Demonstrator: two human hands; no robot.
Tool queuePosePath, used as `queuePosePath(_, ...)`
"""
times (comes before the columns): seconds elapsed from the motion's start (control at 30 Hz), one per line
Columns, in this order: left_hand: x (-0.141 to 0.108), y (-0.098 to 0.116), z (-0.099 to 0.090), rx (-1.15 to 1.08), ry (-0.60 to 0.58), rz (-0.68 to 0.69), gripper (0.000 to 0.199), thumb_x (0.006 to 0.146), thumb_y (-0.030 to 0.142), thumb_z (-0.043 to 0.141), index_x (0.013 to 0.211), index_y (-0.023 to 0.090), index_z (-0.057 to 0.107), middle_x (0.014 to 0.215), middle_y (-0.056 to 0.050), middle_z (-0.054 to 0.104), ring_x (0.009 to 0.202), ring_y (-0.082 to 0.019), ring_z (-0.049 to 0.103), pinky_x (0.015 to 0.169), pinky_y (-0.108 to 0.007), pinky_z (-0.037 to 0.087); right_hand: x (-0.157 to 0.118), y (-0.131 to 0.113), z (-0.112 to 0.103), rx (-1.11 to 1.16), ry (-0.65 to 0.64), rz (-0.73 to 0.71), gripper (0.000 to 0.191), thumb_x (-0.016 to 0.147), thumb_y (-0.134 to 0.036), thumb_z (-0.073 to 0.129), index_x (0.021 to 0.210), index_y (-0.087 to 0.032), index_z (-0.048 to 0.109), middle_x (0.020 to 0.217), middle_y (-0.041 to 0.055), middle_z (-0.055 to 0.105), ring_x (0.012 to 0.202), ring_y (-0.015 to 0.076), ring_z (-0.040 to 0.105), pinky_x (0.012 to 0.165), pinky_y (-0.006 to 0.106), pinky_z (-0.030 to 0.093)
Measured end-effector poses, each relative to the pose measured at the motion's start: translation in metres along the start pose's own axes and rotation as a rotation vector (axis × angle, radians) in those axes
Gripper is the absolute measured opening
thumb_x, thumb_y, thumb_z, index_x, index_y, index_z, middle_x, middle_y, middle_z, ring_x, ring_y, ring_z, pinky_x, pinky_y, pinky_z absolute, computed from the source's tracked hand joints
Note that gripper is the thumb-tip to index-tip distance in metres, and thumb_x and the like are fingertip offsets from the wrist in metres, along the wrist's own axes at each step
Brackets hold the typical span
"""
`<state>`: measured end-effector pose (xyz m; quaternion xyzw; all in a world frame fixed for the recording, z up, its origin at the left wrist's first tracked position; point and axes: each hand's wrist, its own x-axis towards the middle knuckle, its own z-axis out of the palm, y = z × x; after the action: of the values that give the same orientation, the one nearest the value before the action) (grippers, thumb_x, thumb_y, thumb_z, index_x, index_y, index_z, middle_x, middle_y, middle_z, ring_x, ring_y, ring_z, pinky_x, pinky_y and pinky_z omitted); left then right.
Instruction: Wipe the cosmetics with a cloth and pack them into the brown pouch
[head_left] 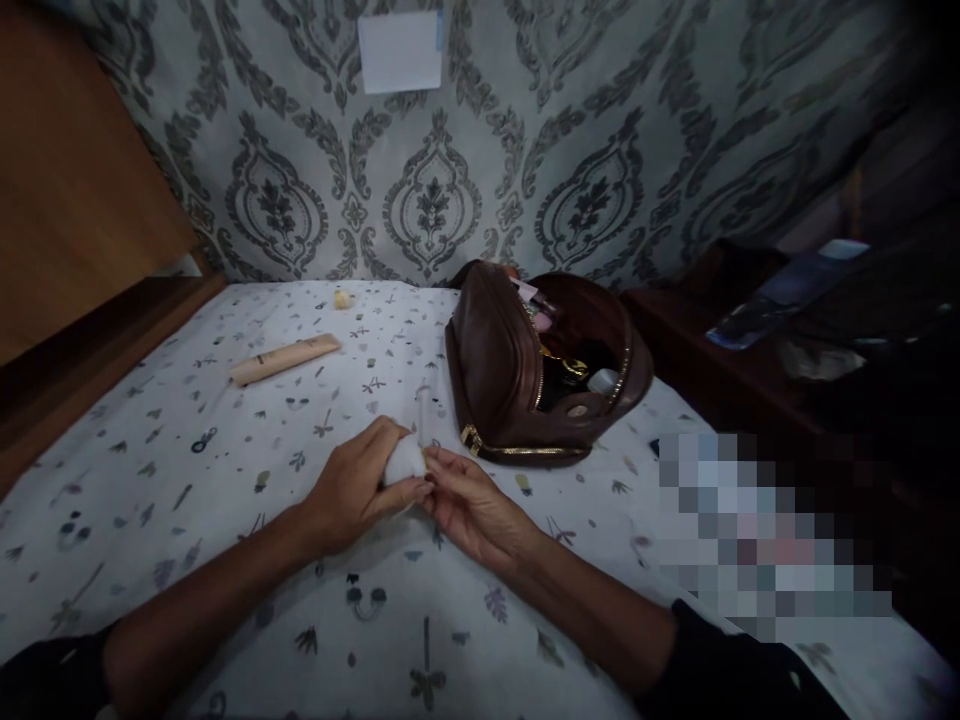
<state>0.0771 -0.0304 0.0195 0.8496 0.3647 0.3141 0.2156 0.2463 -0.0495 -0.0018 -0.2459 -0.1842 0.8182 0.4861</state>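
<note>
My left hand is wrapped round a small white rounded thing, whose exact kind I cannot make out. The fingertips of my right hand are pinched together at the right edge of that white thing, touching something pale and small there. Just beyond my hands a slender, see-through object lies on the patterned sheet. Right of it stands a dark brown zipped bag, its top gaping, with small items inside. A beige tube rests farther left.
A small yellowish cap-like piece sits near the back edge. Patterned wallpaper rises behind, with a white plate on it. Wooden furniture borders the left. On the right are dark furniture, a clear packet and a blurred-out patch.
</note>
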Motion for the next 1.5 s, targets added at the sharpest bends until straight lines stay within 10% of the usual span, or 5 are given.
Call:
queuePosePath(0.37, 0.007, 0.006, -0.003, -0.062, 0.065, -0.031, 0.032, 0.099, 0.026, 0.038, 0.067, 0.022, 0.037, 0.063, 0.005, 0.04, 0.057, -0.011, 0.042, 0.056, -0.024, 0.036, -0.005, 0.005, -0.004, -0.357, -0.031, -0.005, 0.041, 0.055, -0.026, 0.092, 0.089, -0.017, 0.072, 0.078, -0.0029, 0.068, 0.071, 0.0084, 0.062, 0.07, 0.019, 0.049)
queuePosePath(0.57, 0.009, 0.004, -0.006, -0.255, 0.064, -0.198, 0.027, 0.101, 0.036, 0.037, 0.106, 0.019, 0.057, 0.089, -0.001, 0.064, 0.078, -0.015, 0.06, 0.074, -0.027, 0.047, -0.005, 0.001, 0.0, -0.335, -0.108, -0.043, 0.044, 0.065, -0.036, 0.087, 0.098, -0.019, 0.064, 0.084, 0.0002, 0.068, 0.076, 0.0144, 0.066, 0.063, 0.024, 0.052)
queuePosePath(0.8, -0.001, -0.004, 0.002, -0.003, -0.021, 0.085, 0.058, 0.091, 0.061, 0.049, 0.128, 0.018, 0.048, 0.106, -0.009, 0.062, 0.095, -0.022, 0.062, 0.078, -0.033, 0.052, -0.006, 0.0, 0.002, -0.225, -0.042, -0.078, 0.041, 0.068, -0.048, 0.083, 0.087, -0.019, 0.061, 0.076, -0.0041, 0.061, 0.066, 0.0079, 0.057, 0.06, 0.018, 0.045)
queuePosePath(1.13, -0.008, -0.009, 0.011, 0.298, 0.104, 0.221, 0.04, 0.098, 0.055, 0.035, 0.083, 0.021, 0.051, 0.062, 0.001, 0.061, 0.05, -0.015, 0.06, 0.045, -0.025, 0.045, -0.024, -0.01, 0.011, -0.658, 0.006, -0.299, 0.044, 0.063, -0.046, 0.085, 0.083, -0.021, 0.057, 0.076, -0.0038, 0.059, 0.068, 0.0113, 0.053, 0.057, 0.022, 0.038)
queuePosePath(1.5, -0.011, -0.012, 0.028, 0.305, 0.062, 0.397, 0.026, 0.098, 0.027, 0.04, 0.091, 0.026, 0.065, 0.076, -0.004, 0.073, 0.066, -0.019, 0.07, 0.054, -0.027, 0.057, -0.067, -0.165, 0.02, -1.073, 0.233, -0.943, 0.029, 0.075, -0.026, 0.076, 0.096, -0.022, 0.057, 0.093, 0.001, 0.064, 0.084, 0.0159, 0.06, 0.075, 0.029, 0.048)
